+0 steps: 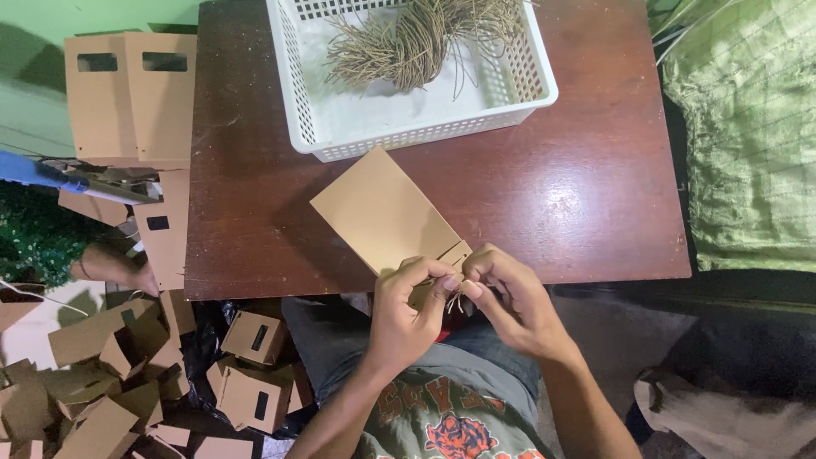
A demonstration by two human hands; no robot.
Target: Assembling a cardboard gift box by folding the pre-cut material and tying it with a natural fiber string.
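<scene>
A flat brown paper bag (387, 212) lies slanted on the dark wooden table (578, 170), its near end hanging over the front edge. My left hand (408, 310) pinches that near end between thumb and fingers. My right hand (506, 297) meets it from the right, fingertips closed on a short piece of tan twine (455, 299) at the bag's edge. Both hands touch the bag just above my lap.
A white perforated plastic basket (527, 81) holding a bundle of tan twine (416, 38) stands at the table's far side. Several folded brown bags (127, 93) pile up at left and on the floor (102, 382). Another person's hand (115, 265) reaches in at left. Green fabric (748, 127) lies at right.
</scene>
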